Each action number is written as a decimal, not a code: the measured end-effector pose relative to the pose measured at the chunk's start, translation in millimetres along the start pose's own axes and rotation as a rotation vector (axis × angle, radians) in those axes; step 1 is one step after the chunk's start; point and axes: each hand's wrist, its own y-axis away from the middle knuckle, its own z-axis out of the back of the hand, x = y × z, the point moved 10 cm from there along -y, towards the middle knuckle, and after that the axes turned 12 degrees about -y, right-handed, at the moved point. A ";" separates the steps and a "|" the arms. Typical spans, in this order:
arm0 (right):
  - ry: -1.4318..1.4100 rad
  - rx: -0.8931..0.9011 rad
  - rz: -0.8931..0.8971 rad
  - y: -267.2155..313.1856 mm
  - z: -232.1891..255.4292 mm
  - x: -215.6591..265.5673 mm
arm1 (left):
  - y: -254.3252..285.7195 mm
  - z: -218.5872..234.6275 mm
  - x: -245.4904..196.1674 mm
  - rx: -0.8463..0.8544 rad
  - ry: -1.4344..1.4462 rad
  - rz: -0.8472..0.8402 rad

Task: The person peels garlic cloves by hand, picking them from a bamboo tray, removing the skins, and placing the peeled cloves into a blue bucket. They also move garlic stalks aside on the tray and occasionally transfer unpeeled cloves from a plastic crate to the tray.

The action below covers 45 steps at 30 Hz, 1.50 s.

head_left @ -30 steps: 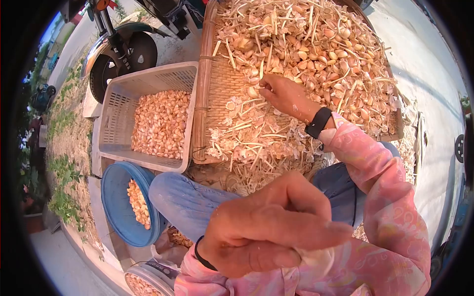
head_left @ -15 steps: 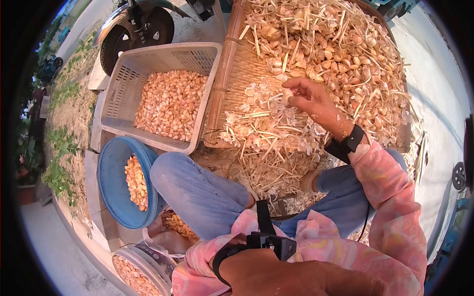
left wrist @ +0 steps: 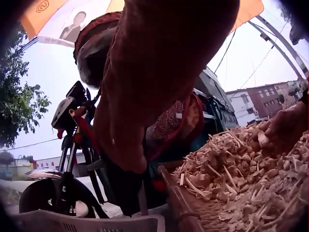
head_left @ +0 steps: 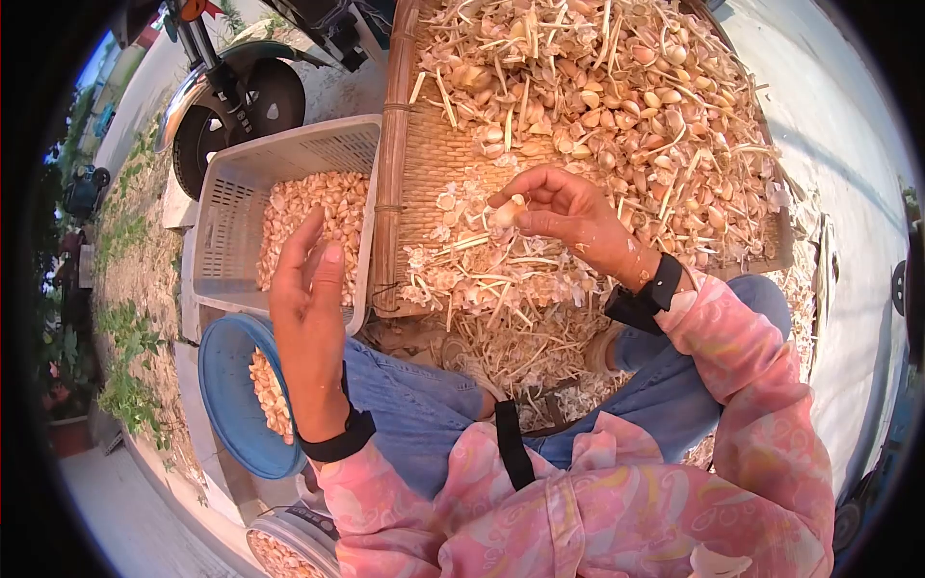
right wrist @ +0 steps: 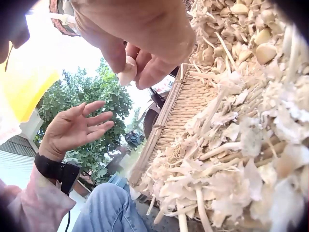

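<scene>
The right hand [head_left: 578, 223] pinches a pale garlic clove [head_left: 508, 210] between thumb and fingers, over the bare strip of the woven tray [head_left: 434, 159]. In the right wrist view, that clove [right wrist: 128, 71] shows at the fingertips of the right hand [right wrist: 140, 41]. The left hand [head_left: 310, 323] is raised near the right side of the grey crate [head_left: 217, 231], fingers loosely extended and holding nothing; the right wrist view shows the left hand [right wrist: 79, 128] with its palm visible. Unsorted garlic [head_left: 626, 116] covers the tray's far part, with husks and stems [head_left: 482, 275] at the near edge.
Separated cloves [head_left: 332, 202] lie in the crate. A blue bucket [head_left: 226, 385] holding cloves stands below it, with a white bucket [head_left: 289, 544] nearer the body. A wheel [head_left: 275, 96] stands behind the crate. Bent knees in jeans [head_left: 405, 395] flank the husk-strewn ground.
The left hand has moved from close to the chest out toward the crate, its fingers now extended. The right hand has drawn slightly nearer the body from the pile, a clove now in its fingers.
</scene>
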 end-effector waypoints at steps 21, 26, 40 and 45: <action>0.931 0.149 0.062 22.9 -39.9 12.4 | 44.8 -121.4 3.2 0.022 0.324 -0.081; 0.987 0.139 -0.023 26.3 -34.3 0.8 | 55.9 -118.2 -27.2 -0.114 -0.065 -0.415; 1.224 0.029 0.031 18.3 -0.3 -6.7 | 49.0 -86.1 23.4 -0.036 0.504 0.120; 1.259 -0.008 0.080 10.8 9.2 -2.3 | 81.2 140.9 82.9 -0.658 -0.181 0.159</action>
